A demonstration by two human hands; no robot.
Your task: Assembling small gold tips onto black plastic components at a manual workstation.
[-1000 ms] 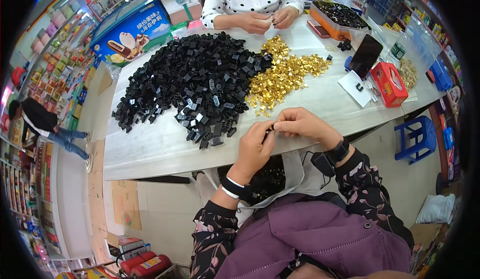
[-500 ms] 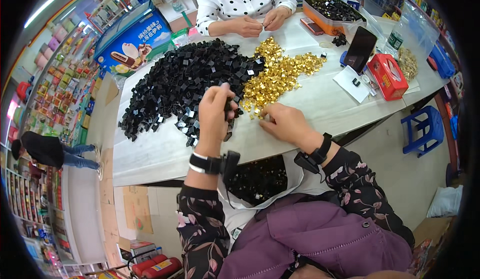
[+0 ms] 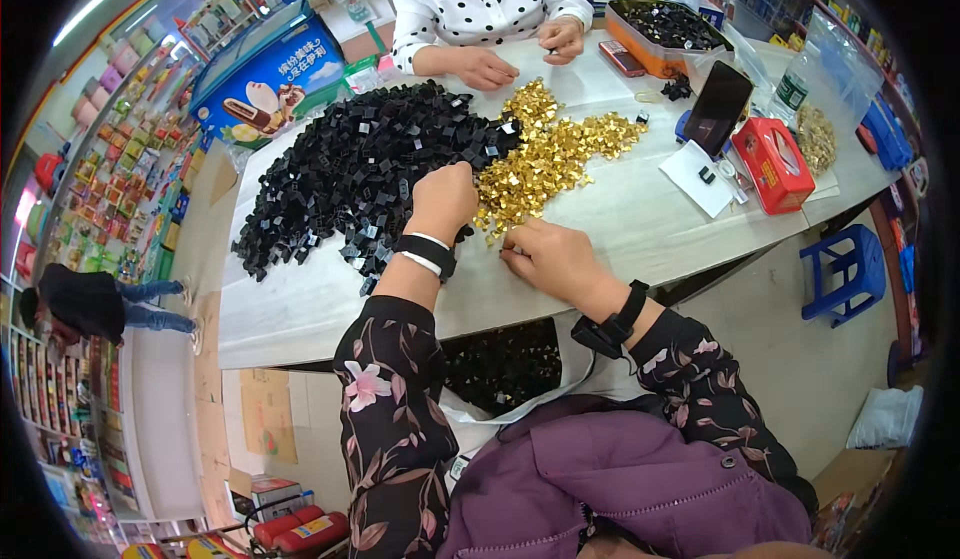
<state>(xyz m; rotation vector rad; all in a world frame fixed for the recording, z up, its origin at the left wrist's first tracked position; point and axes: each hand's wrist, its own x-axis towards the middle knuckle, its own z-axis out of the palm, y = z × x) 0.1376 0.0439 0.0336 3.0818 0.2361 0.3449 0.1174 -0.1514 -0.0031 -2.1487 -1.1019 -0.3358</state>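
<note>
A broad heap of small black square plastic pieces covers the left of the table. Against its right side lies a pile of small shiny gold pieces. Over the black heap's near right edge is my left hand, back up and fingers curled under; whatever it grips is hidden. My right hand rests at the near tip of the gold pile, thumb and fingertips pinched together. Anything between them is too small to name. A white bag holding black and gold pieces sits open below the table edge, at my lap.
Across the table, a person in a dotted shirt handles something small. An orange tub of black pieces, a phone, a red box and a bottle stand at right. A blue stool is on the floor.
My left hand has turned palm down and moved slightly up and right over the black heap. My right hand has shifted slightly left. The person opposite has drawn their hands apart.
</note>
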